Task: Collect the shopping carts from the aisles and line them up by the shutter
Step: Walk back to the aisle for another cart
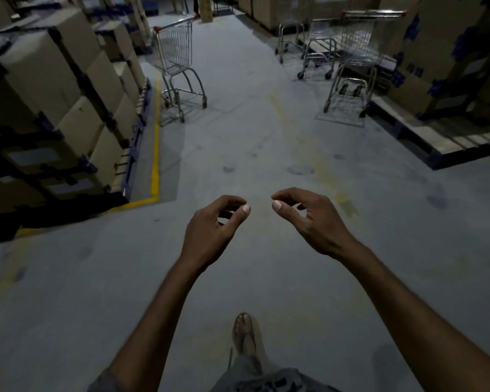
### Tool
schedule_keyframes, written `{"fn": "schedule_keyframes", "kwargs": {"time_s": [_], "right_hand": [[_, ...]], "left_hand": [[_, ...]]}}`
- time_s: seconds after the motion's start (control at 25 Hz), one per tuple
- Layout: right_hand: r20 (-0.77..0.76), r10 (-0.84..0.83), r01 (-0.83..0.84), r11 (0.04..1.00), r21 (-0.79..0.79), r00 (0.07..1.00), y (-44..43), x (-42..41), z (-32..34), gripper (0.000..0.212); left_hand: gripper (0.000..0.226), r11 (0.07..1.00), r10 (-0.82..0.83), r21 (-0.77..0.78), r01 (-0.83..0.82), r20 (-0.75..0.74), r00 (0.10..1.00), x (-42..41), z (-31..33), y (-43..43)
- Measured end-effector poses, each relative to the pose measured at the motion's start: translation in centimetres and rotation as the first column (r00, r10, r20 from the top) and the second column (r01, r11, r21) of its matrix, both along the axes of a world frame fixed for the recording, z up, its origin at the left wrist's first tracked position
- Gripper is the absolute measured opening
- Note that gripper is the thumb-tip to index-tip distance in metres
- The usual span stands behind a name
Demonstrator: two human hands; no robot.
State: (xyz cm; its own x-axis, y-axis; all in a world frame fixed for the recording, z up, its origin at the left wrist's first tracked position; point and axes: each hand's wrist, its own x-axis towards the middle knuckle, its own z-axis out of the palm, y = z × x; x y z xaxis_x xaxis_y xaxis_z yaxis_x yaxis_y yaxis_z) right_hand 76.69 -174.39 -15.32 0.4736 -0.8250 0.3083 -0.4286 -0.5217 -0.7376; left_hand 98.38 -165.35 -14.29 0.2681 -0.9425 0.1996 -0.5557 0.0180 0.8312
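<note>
A wire shopping cart with a red handle stands alone at the left of the aisle, beside stacked boxes. On the right, a nearer cart stands by a pallet, with two more carts behind it. My left hand and my right hand are held out in front of me over the bare floor, fingers loosely curled and apart, holding nothing. Both hands are well short of every cart. No shutter is in view.
Stacked cardboard boxes on pallets line the left, edged by a yellow floor line. More boxes on a wooden pallet fill the right. A grey concrete aisle runs ahead. My sandalled foot shows below.
</note>
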Motion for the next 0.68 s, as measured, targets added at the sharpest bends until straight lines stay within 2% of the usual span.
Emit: {"fn": "schedule_keyframes", "kwargs": {"time_s": [0.4,0.68], "right_hand": [[0.008,-0.078,0.078,0.996,-0.031,0.997,-18.8,11.2,0.6,0.045],[0.028,-0.099,0.099,0.995,-0.019,0.995,-31.2,14.6,-0.4,0.042]], "left_hand": [[0.02,0.999,-0.045,-0.003,0.046,0.04,0.998,12.1,0.9,-20.9],[0.023,0.998,-0.069,-0.001,0.07,0.032,0.997,15.1,0.3,-33.7]]}}
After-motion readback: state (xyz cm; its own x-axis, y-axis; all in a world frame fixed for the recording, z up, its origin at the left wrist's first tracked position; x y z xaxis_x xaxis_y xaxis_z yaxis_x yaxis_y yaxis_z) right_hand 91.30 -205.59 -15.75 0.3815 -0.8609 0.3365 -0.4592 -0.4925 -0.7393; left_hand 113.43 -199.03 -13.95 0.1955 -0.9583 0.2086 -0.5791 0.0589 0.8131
